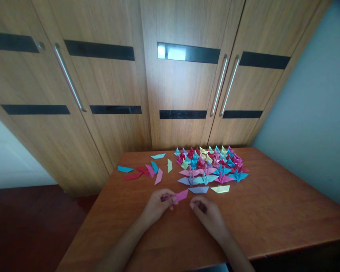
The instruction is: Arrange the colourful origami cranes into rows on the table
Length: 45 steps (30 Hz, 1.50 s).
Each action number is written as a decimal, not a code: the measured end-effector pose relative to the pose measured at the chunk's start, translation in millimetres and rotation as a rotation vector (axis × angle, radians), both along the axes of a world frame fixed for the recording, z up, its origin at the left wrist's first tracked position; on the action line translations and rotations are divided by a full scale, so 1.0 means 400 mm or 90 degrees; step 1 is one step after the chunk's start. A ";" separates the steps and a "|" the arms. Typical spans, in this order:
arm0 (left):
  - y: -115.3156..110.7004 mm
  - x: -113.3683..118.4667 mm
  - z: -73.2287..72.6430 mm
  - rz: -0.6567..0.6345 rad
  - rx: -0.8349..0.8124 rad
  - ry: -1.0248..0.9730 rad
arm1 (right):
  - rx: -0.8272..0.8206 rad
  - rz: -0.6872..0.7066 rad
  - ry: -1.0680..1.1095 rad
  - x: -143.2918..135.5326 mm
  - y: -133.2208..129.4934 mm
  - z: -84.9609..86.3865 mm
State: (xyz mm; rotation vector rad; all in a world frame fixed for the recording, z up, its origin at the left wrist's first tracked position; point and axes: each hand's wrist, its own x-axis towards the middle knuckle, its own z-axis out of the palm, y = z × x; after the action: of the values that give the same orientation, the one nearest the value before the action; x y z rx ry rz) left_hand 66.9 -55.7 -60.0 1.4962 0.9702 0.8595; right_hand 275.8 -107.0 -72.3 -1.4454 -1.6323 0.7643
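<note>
My left hand (158, 205) pinches a magenta folded paper piece (182, 195) between thumb and fingers. The piece's pointed end juts out to the right, over the table. Just right of it is my right hand (206, 211), its fingers curled in and thumb against them, with nothing visible in them. Beyond the right hand lie a lavender folded paper strip (198, 190) and a pale yellow folded paper strip (220, 189). Farther back, several paper cranes (206, 162) with spread wings stand in close rows, in pink, blue, red, yellow and purple.
Loose folded strips lie at the table's back left, among them a blue strip (125, 169), a red strip (133, 176) and a pink strip (158, 176). The brown table (272, 204) backs onto a wooden wardrobe (181, 87). A pale wall (308, 124) rises at the right.
</note>
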 end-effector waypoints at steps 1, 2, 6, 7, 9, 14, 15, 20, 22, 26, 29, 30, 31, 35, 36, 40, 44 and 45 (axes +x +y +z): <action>-0.007 0.009 -0.003 -0.013 -0.017 -0.011 | -0.001 0.012 0.045 -0.004 0.000 0.000; -0.012 0.014 -0.004 -0.023 -0.029 -0.018 | -0.004 0.024 0.080 -0.006 0.001 0.000; -0.017 0.016 -0.003 -0.025 -0.029 -0.021 | -0.024 0.068 0.171 -0.015 0.008 0.001; -0.016 0.015 -0.002 -0.023 -0.023 -0.020 | -0.029 0.079 0.196 -0.020 0.012 0.001; -0.013 0.011 0.001 -0.018 -0.013 -0.021 | -0.038 0.105 0.243 -0.035 0.020 0.000; -0.014 0.009 0.008 -0.031 -0.031 -0.019 | -0.035 0.091 0.278 -0.091 0.039 -0.001; -0.014 0.008 0.009 -0.038 -0.035 -0.016 | -0.029 0.077 0.282 -0.098 0.041 0.000; -0.012 0.006 0.007 -0.050 -0.043 -0.026 | -0.021 0.066 0.314 -0.096 0.040 0.007; -0.011 0.005 0.005 -0.063 -0.054 -0.034 | -0.038 0.067 0.318 -0.088 0.035 0.012; -0.013 0.006 0.004 -0.066 -0.065 -0.030 | -0.061 0.030 0.317 -0.062 0.024 0.025; -0.016 0.007 0.005 -0.068 -0.070 -0.010 | -0.054 -0.015 0.328 -0.017 0.015 0.039; -0.016 0.006 0.004 -0.066 -0.068 -0.006 | -0.048 -0.040 0.336 0.007 0.013 0.043; -0.015 0.006 0.003 -0.063 -0.063 -0.004 | -0.038 -0.069 0.342 0.036 0.012 0.047; -0.011 0.004 -0.009 -0.045 -0.039 0.006 | 0.023 -0.223 0.281 0.199 0.016 0.049; -0.011 0.005 -0.012 -0.046 -0.033 0.010 | 0.030 -0.253 0.246 0.246 0.019 0.044; -0.010 0.007 -0.018 -0.064 -0.026 0.022 | -0.017 -0.369 0.068 0.412 0.032 0.007; -0.013 0.009 -0.009 -0.064 -0.032 0.030 | -0.156 -0.413 -0.170 0.498 0.043 -0.024; -0.014 0.009 -0.007 -0.063 -0.033 0.033 | -0.194 -0.412 -0.230 0.505 0.045 -0.028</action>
State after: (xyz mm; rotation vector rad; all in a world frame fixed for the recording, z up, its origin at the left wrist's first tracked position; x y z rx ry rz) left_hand 70.7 -61.3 -62.6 1.5155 0.9406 0.7232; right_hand 477.9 -89.0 -83.3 -2.2753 -1.1906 0.3953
